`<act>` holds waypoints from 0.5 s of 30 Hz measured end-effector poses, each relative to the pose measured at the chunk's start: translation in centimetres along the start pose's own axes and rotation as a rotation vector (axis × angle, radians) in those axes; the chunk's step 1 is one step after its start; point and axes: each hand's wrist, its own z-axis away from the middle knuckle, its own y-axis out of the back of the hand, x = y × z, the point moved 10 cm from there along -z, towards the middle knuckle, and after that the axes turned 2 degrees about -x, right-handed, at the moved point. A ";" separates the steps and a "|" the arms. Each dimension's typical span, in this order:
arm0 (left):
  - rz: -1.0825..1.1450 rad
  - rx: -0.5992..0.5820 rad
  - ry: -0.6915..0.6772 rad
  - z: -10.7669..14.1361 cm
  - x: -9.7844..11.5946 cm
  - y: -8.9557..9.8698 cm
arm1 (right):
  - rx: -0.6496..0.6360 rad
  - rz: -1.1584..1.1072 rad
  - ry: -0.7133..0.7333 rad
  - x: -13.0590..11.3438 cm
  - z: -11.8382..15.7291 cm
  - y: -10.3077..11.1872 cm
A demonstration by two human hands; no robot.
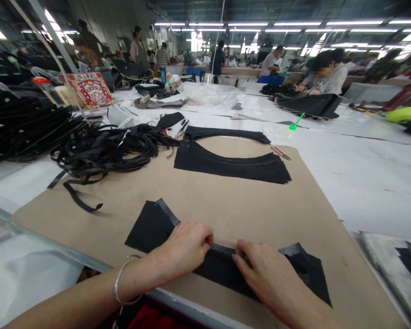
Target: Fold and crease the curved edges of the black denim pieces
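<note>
Both hands (192, 242) (260, 260) pinching curved edge of black piece (222, 269), near side of brown surface (144, 192), slight gap between them. Best worked in short stretches, fingertips close, strip kept flat, curve easing round without puckers.

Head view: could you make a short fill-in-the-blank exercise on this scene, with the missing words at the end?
The silver bangle is worn on the person's ____ wrist. The left hand and right hand both pinch the edge of the nearest black piece. It lies on a large sheet coloured ____. The pink tool lies near the ____ end of the farther black pieces. Beyond it, the small upright stick is bright ____.

Missing words: left; brown; right; green.
</note>
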 end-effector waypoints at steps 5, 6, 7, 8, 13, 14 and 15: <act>0.074 -0.032 0.004 0.5 -0.1 0.5 | -0.015 -0.004 -0.023 0.7 0.4 0.3; 0.086 -0.034 0.007 0.5 -0.2 0.6 | -0.019 -0.006 -0.030 0.9 0.5 0.3; 0.094 -0.035 0.008 0.5 -0.2 0.7 | -0.022 -0.006 -0.037 1.1 0.6 0.4; 0.097 -0.032 0.006 0.5 -0.1 0.8 | -0.022 -0.006 -0.044 1.2 0.6 0.4; 0.052 -0.013 0.009 0.2 0.0 0.7 | -0.028 0.004 -0.071 1.7 0.8 0.3; 0.040 -0.010 0.006 0.1 0.1 0.6 | -0.031 0.006 -0.077 1.7 0.8 0.2; 0.031 -0.008 0.002 0.1 0.1 0.6 | -0.030 0.008 -0.080 1.8 0.8 0.2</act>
